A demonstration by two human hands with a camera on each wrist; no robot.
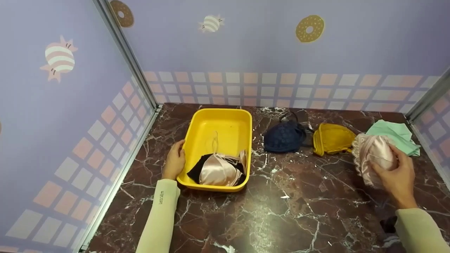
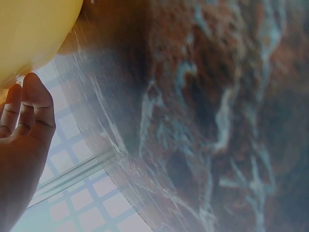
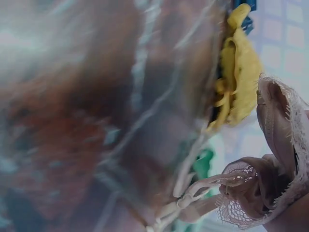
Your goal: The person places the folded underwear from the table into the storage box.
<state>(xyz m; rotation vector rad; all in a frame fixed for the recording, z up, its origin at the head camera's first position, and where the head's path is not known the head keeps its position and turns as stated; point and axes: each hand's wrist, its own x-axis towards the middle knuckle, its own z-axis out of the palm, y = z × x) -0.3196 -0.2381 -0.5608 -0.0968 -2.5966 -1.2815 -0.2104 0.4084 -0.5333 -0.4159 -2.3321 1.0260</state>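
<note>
Right hand (image 1: 400, 174) pinches pink bra (image 1: 367, 156), blocking some green cloth (image 1: 395, 135) at one o'clock, yellow bra (image 1: 334, 138) at ten; left hand (image 1: 174, 162), straight-fingered, touches tray (image 1: 225, 128)

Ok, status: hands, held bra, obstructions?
Left hand touching yellow tray. Right hand holding lace-trimmed pink bra. Navy bra and mustard bra lie roughly between.

1. Yellow tray (image 1: 225, 126) is smooth, glossy plastic.
2. Lace-edged pink garment (image 1: 381, 151) is glossy satin cloth; its trim (image 1: 356, 149) is rough mesh.
3. Navy garment (image 1: 284, 137) is matt, textured cloth.
4. Mustard garment (image 1: 334, 138) is matt cloth.
5. Tabletop (image 1: 281, 214) is glossy and stone-like.
6. Corner rail (image 1: 130, 56) is metal.
</note>
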